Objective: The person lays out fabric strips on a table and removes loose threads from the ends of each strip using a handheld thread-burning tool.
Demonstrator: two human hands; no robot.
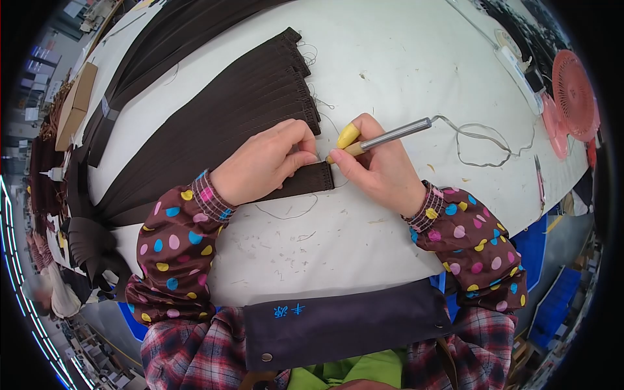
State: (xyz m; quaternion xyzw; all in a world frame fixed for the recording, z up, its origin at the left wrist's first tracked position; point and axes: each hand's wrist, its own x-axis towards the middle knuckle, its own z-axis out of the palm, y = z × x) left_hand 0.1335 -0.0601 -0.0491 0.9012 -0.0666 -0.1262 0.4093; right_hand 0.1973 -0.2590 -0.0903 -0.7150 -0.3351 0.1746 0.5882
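Fingers (pixel 352 171) hold wired tool (pixel 400 132) by strip's edge (pixel 322 177), tabletop (pixel 416 71) beyond

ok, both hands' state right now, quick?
Left hand: on the dark strip, thumb and index close together; can't tell what's pinched.
Right hand: closed, holding the corded, metal-shafted tool.

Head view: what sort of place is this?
Probably a garment or textile workshop: stitched dark fabric strips lie on a broad white worktable, and the right hand holds a corded, pen-like tool.
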